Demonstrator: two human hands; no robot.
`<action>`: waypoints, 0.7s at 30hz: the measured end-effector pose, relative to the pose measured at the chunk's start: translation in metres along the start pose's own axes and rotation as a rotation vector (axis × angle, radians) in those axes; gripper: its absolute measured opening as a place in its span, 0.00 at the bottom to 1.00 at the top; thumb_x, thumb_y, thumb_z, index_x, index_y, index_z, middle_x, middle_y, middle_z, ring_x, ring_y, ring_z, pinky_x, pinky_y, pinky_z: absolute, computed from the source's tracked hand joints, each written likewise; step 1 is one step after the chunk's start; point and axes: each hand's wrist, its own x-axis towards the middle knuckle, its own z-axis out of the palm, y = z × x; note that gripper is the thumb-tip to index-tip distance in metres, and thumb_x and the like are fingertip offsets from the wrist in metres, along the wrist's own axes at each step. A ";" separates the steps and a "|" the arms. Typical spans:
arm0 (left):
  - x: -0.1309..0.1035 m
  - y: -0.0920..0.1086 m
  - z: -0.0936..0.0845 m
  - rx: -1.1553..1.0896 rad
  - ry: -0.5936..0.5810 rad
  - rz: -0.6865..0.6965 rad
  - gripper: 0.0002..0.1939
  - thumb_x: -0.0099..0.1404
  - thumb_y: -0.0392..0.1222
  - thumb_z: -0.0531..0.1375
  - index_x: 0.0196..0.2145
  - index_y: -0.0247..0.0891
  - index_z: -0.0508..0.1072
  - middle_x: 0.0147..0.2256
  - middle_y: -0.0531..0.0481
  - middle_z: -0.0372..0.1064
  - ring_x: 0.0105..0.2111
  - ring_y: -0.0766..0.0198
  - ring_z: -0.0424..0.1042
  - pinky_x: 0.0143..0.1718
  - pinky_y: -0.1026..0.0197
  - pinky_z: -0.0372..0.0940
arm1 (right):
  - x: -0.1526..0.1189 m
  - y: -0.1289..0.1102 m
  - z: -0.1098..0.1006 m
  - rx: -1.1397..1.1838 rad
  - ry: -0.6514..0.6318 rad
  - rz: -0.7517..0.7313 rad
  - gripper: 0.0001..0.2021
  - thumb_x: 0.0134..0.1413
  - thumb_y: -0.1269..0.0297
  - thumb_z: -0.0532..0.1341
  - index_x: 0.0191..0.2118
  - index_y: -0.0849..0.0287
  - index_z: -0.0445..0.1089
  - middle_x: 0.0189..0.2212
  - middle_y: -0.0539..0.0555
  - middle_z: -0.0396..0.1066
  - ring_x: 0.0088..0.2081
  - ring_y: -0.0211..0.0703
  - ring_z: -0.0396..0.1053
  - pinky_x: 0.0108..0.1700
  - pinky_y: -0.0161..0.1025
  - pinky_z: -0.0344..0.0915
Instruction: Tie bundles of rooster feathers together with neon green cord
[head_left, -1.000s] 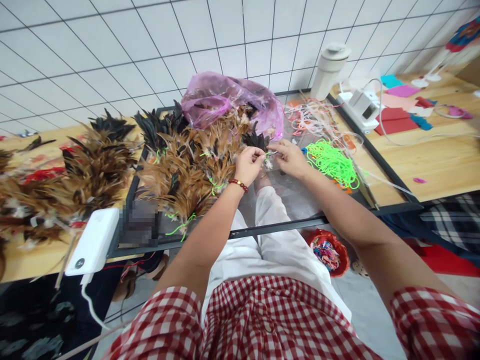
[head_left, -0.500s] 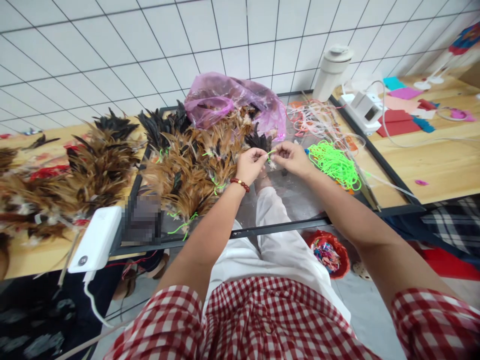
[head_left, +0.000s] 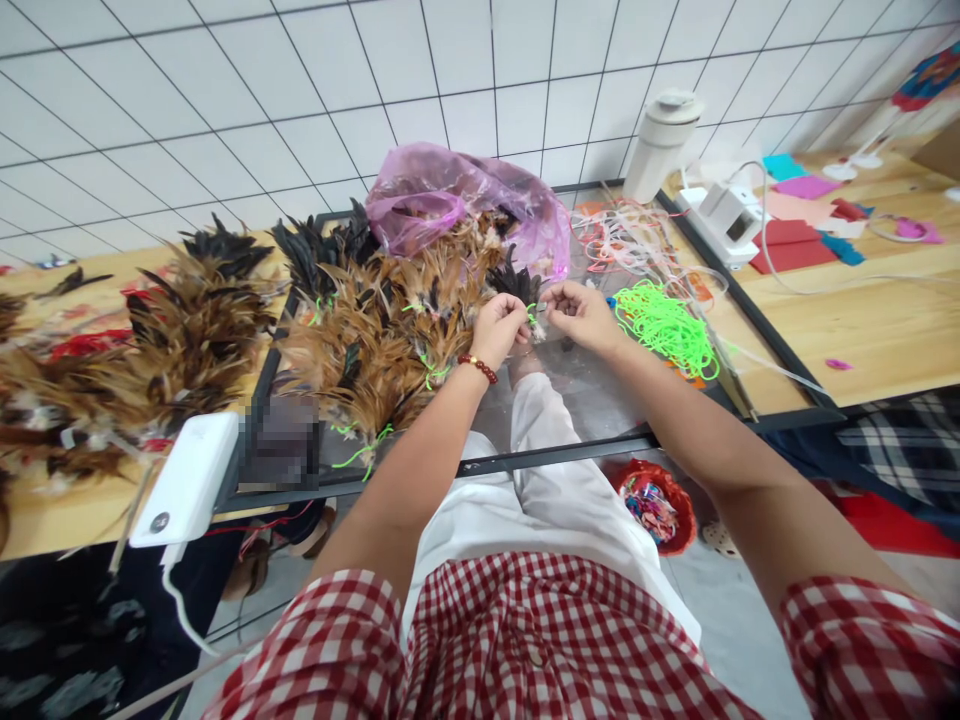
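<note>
My left hand [head_left: 499, 328] is closed, pinching a small bundle of dark feathers [head_left: 514, 281] at its pale quill ends. A short bright green cord [head_left: 532, 316] hangs at those quills, beside my left fingertips. Just to the right is my right hand [head_left: 579, 314], its fingers curled and slightly parted, apart from the cord; I see nothing held in it. Left of my hands lie brown feather bundles [head_left: 390, 370], several with green cord tied on. A tangled heap of green cord [head_left: 666, 325] rests right of my right wrist.
Behind the feathers sits a pink plastic bag [head_left: 495, 195]. A white bottle [head_left: 661, 145] and white charger [head_left: 724, 220] stand at the right back. A white power bank [head_left: 187, 480] lies at the left edge. Below the black-framed board [head_left: 555, 455] is a red basket [head_left: 679, 535] of scraps.
My right hand has let go of the green cord and moved slightly right. The cord now hangs down at the bundle. My left hand has kept its hold.
</note>
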 end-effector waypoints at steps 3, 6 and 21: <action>-0.001 0.001 0.001 -0.017 -0.013 -0.002 0.06 0.55 0.31 0.61 0.26 0.39 0.67 0.17 0.59 0.67 0.17 0.71 0.68 0.20 0.70 0.63 | -0.001 -0.004 0.003 -0.049 -0.065 -0.063 0.15 0.49 0.54 0.69 0.39 0.58 0.75 0.29 0.50 0.71 0.27 0.36 0.60 0.32 0.38 0.61; 0.000 -0.001 0.002 0.004 -0.029 -0.002 0.06 0.56 0.32 0.61 0.27 0.39 0.66 0.18 0.58 0.68 0.17 0.72 0.69 0.20 0.71 0.63 | -0.001 -0.007 0.007 -0.083 -0.077 -0.056 0.20 0.49 0.44 0.69 0.34 0.57 0.75 0.27 0.51 0.70 0.28 0.38 0.61 0.33 0.39 0.61; 0.003 -0.004 0.001 -0.044 0.061 0.094 0.01 0.60 0.35 0.67 0.31 0.35 0.78 0.20 0.57 0.69 0.18 0.75 0.65 0.21 0.71 0.62 | 0.002 0.000 -0.002 -0.021 -0.095 -0.029 0.17 0.56 0.48 0.63 0.36 0.59 0.75 0.29 0.51 0.71 0.32 0.40 0.66 0.38 0.41 0.65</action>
